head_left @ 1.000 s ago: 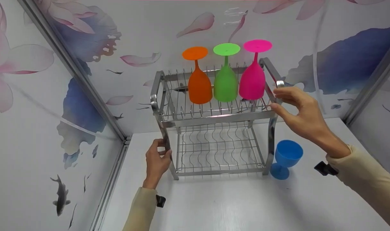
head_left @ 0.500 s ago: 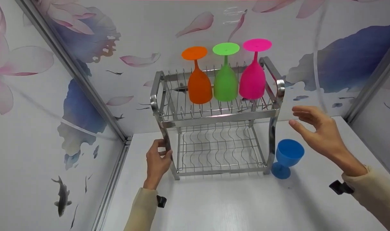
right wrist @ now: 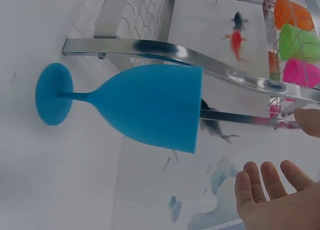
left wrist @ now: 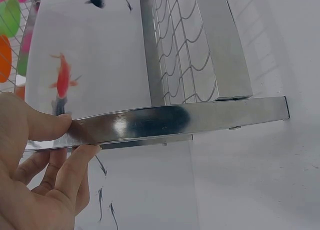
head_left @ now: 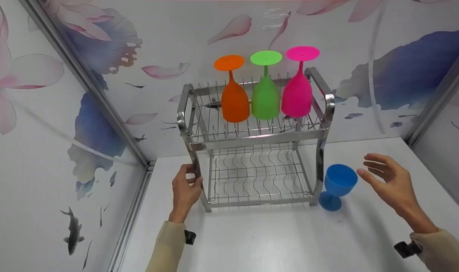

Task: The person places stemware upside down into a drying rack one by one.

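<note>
A two-tier metal dish rack [head_left: 257, 140] stands on the white table. My left hand [head_left: 186, 189] pinches its left front leg between thumb and fingers, as the left wrist view shows up close [left wrist: 55, 160]. On the top tier three goblets stand upside down in a row: an orange goblet [head_left: 235, 100], a green goblet [head_left: 266, 100] and a pink goblet [head_left: 297, 98]. Upright beside the rack's right leg is a blue goblet [head_left: 339, 183]. My right hand [head_left: 393, 185] hovers just right of its bowl, thumb and fingers apart, holding nothing.
The rack's lower tier [head_left: 257, 175] is a wavy wire shelf. White table surface [head_left: 267, 241] extends in front of the rack. Printed panels with flowers and fish form the back wall [head_left: 169, 34] and the left wall [head_left: 37, 151], joined by metal strips.
My right hand has left the rack's upper right corner and moved right and down to beside the blue goblet. My left hand stays on the rack's leg.
</note>
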`<state>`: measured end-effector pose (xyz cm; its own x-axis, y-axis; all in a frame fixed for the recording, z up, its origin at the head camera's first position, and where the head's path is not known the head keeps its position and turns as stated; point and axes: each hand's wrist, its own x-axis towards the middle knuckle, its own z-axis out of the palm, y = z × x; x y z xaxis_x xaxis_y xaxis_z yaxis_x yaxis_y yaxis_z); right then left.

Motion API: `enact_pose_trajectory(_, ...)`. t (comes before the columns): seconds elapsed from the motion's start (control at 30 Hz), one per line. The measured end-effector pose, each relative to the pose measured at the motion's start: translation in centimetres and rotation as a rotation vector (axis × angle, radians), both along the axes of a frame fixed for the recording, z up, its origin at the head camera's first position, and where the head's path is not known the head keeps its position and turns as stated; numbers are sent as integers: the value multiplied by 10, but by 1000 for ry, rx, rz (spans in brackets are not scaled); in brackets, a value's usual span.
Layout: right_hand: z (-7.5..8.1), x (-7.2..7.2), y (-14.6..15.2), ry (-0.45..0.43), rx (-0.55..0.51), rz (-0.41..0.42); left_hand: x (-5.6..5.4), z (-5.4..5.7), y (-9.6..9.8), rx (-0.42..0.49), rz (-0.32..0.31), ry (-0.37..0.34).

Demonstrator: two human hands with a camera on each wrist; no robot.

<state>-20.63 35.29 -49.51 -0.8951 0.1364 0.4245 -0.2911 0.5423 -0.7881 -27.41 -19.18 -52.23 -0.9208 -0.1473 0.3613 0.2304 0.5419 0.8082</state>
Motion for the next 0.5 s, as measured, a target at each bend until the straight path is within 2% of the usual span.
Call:
enact_pose_trajectory(0.27, -45, 6, 5, -49, -41, -25, 1, 0, -3, 4, 15, 0)
enact_pose_trajectory(0.5, -84, 7, 7, -169, -79, -30, 0, 0, -1, 10, 7, -7)
